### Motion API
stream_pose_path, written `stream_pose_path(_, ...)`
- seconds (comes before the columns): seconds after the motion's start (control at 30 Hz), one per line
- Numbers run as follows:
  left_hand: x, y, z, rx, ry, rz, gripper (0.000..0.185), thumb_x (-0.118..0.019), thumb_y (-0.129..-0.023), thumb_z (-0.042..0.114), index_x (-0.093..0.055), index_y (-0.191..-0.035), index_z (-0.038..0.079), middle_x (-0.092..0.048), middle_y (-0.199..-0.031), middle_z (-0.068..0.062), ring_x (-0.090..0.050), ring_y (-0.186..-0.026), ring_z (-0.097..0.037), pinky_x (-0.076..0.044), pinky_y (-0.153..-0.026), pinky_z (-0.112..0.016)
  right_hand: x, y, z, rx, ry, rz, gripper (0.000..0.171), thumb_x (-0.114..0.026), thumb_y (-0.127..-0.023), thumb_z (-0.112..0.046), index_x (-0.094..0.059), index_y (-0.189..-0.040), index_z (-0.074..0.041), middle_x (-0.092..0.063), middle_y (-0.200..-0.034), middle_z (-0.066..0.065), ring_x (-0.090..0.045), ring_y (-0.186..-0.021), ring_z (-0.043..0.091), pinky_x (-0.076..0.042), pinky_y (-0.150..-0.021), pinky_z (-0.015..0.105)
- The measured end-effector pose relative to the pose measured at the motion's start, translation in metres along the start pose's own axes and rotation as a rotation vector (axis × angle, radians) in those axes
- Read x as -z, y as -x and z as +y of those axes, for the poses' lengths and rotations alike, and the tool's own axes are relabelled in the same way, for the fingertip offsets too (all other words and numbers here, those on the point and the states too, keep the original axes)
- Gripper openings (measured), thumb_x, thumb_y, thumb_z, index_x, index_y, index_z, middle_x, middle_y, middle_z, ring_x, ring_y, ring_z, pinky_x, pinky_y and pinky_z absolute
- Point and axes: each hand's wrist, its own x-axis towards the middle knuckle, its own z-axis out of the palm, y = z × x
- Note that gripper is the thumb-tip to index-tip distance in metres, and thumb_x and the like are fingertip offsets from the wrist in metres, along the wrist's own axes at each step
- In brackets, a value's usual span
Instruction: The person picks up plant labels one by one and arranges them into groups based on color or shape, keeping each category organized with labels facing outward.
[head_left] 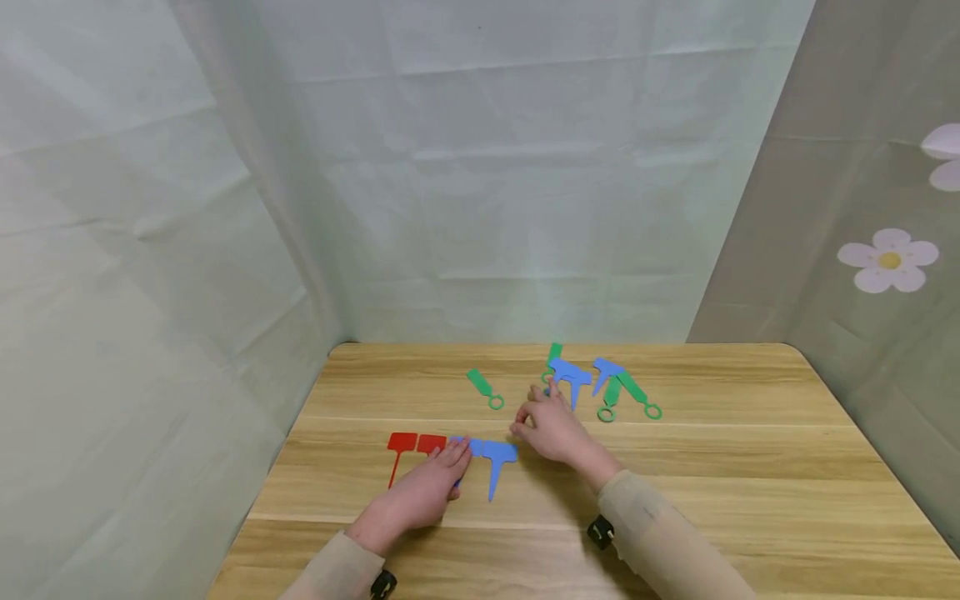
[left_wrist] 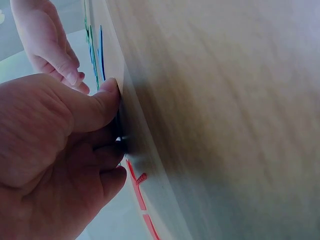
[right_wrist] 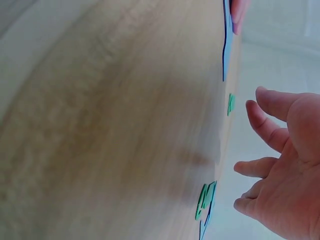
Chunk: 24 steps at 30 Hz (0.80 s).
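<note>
My left hand [head_left: 423, 492] rests on the table with its fingers over a flat blue T-shaped plant label [head_left: 476, 447], hiding most of it. Another blue label [head_left: 498, 452] lies just to the right, its stem pointing toward me. On the left, two red labels [head_left: 402, 441] with thin stems continue the row; fingers partly cover the nearer one. My right hand [head_left: 555, 429] hovers by the far group, fingers loosely bent and spread, holding nothing in the right wrist view. Beyond its fingertips lie overlapping blue labels [head_left: 573, 373].
A green strip tag with a ring end [head_left: 480, 382] lies left of the right hand. Farther right, a blue label [head_left: 607, 367] touches green ring tags [head_left: 633, 387]. Pale cloth [head_left: 525, 208] hangs behind the wooden table [head_left: 735, 467] and along its sides.
</note>
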Motion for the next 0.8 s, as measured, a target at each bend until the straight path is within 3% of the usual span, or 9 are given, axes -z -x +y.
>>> stream_pose_path(0.37,0.0,0.0,-0.002,-0.004,0.022,-0.016,0.061,-0.066,-0.105,0.005,-0.042,-0.158,-0.01,-0.033,-0.17,-0.024,-0.03,-0.157,-0.042,-0.031,-0.125,-0.057,0.005,0.001,0.015,0.026,-0.018,0.02,0.009,-0.074,-0.103,-0.028,-0.077,-0.101,-0.02,-0.045,-0.157,0.036,-0.019,-0.153,0.064,-0.023,-0.121,0.076)
stream_pose_path(0.57,-0.001,0.001,0.0,-0.011,0.03,-0.011,0.06,-0.065,-0.105,0.005,-0.042,-0.158,-0.011,-0.033,-0.17,-0.025,-0.03,-0.157,-0.043,-0.031,-0.125,-0.057,0.013,-0.002,0.026,-0.01,-0.067,0.041,0.011,-0.074,-0.104,-0.027,-0.076,-0.107,-0.016,-0.041,-0.161,0.034,-0.015,-0.155,0.062,-0.029,-0.12,0.073)
stream_pose_path(0.8,-0.001,0.0,0.003,-0.01,0.013,-0.008,0.06,-0.065,-0.105,0.007,-0.042,-0.158,-0.01,-0.034,-0.17,-0.024,-0.031,-0.157,-0.042,-0.032,-0.124,-0.057,0.027,-0.007,0.043,-0.067,-0.011,0.072,0.023,-0.071,-0.105,-0.025,-0.074,-0.12,-0.008,-0.042,-0.161,0.034,-0.017,-0.153,0.065,-0.03,-0.112,0.083)
